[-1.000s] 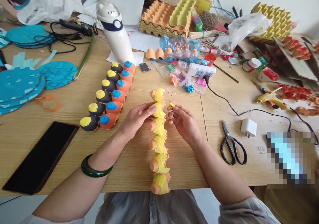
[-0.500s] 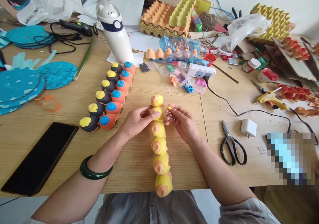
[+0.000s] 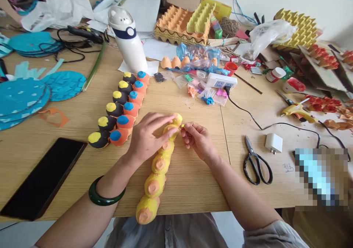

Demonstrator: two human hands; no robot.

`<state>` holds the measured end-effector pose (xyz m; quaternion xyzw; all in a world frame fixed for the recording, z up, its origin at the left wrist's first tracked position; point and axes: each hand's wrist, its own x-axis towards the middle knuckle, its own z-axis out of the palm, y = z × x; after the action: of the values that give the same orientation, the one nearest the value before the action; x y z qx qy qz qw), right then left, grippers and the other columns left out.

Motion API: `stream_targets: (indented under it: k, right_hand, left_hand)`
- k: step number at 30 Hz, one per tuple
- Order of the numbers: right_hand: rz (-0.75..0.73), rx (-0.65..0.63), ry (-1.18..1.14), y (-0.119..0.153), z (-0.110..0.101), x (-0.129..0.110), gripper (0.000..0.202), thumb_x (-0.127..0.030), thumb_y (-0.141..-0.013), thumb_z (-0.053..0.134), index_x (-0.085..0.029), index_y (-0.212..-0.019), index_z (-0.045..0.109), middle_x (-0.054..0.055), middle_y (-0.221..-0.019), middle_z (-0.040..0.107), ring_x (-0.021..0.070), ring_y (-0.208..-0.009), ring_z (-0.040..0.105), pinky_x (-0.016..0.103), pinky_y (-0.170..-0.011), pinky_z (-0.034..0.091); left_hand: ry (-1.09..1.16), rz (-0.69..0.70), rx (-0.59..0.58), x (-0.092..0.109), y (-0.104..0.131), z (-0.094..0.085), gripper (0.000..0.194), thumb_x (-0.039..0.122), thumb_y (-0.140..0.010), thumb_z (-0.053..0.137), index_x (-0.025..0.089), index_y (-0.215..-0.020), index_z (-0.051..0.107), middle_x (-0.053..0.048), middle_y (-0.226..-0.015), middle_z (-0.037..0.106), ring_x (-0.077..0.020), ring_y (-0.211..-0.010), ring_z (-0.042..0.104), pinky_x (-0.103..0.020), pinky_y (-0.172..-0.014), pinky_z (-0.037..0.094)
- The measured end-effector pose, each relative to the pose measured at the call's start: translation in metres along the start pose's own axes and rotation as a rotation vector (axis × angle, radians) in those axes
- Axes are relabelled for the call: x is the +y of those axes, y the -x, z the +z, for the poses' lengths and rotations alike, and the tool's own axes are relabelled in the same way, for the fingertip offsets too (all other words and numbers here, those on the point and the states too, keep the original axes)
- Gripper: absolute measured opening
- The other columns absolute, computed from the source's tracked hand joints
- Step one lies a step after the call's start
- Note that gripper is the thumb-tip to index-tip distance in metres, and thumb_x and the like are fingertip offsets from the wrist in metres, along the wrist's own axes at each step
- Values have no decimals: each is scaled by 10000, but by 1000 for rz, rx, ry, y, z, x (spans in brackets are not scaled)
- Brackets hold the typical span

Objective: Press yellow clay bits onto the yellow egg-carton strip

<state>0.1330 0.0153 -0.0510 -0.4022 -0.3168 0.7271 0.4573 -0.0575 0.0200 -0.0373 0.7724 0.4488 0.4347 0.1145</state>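
Note:
A strip of egg-carton cups [image 3: 153, 186] covered in yellow clay, with orange tips left bare, lies slantwise in front of me, its near end at the table edge. My left hand [image 3: 150, 136] grips it near the far end, thumb and fingers over the upper cups. Close to its right side, my right hand [image 3: 197, 139] pinches a small lump of yellow clay [image 3: 182, 126] between thumb and forefinger. To the left stand a row of black cups with yellow tops [image 3: 107, 123] and a row of orange cups with blue tops [image 3: 124, 121].
A black phone [image 3: 44, 178] lies at the left. Scissors [image 3: 255, 160], a white charger [image 3: 274, 143] and a yellow glue gun [image 3: 299, 113] are at the right. Behind are a power strip [image 3: 222, 80], clay packets [image 3: 208, 93], a white bottle [image 3: 129, 46] and stacked egg trays [image 3: 176, 24].
The yellow strip has turned, its near end swinging left. My left hand has shifted its fingers over the far cups. My right hand has moved slightly left and down with the clay.

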Motion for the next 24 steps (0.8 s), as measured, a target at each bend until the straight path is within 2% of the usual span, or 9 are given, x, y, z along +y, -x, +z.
stream_targets:
  k: [2, 5, 8, 13, 20, 24]
  right_hand:
    - [4, -21, 30, 2, 2, 1, 392, -508, -768, 845, -161, -761, 663, -27, -669, 633, 64, -484, 509, 195, -404, 398]
    - [24, -67, 56, 5, 4, 1, 375, -500, -789, 831, -163, -762, 669, -22, -670, 641, 68, -484, 514, 197, -403, 399]
    - [28, -95, 51, 6, 4, 0, 362, -482, -806, 821, -162, -743, 663, -23, -670, 635, 64, -483, 508, 193, -402, 404]
    - [47, -138, -1, 5, 4, -1, 377, -505, -819, 805, -157, -760, 674, -8, -713, 651, 75, -503, 537, 201, -405, 440]
    - [67, -129, -38, 5, 1, -2, 368, -489, -784, 846, -161, -772, 679, -27, -671, 634, 60, -480, 498, 175, -379, 406]
    - [69, -151, -12, 6, 2, -2, 377, -500, -804, 825, -158, -755, 673, -18, -677, 639, 65, -485, 511, 181, -383, 421]
  left_hand:
    - [40, 99, -6, 3, 0, 2, 251, 307, -931, 737, 232, -1170, 756, -49, -1050, 787, -194, -974, 705, -321, -904, 558]
    - [54, 159, -13, 4, 1, 5, 116, 237, -927, 736, 205, -1028, 781, -50, -971, 792, -184, -921, 714, -302, -853, 575]
    - [61, 153, 2, 4, 2, 6, 88, 199, -949, 700, 206, -957, 787, -33, -910, 794, -163, -863, 714, -280, -805, 572]
    - [125, 86, 7, 6, 1, 5, 127, 234, -964, 688, 204, -901, 794, -18, -827, 778, -139, -760, 690, -264, -736, 561]
    - [181, 38, -25, 6, 1, 4, 189, 231, -937, 725, 241, -1117, 783, -22, -967, 787, -145, -872, 725, -257, -814, 580]
    - [182, 64, -9, 6, 1, 3, 79, 206, -931, 726, 233, -957, 795, -12, -890, 787, -139, -814, 708, -260, -771, 567]
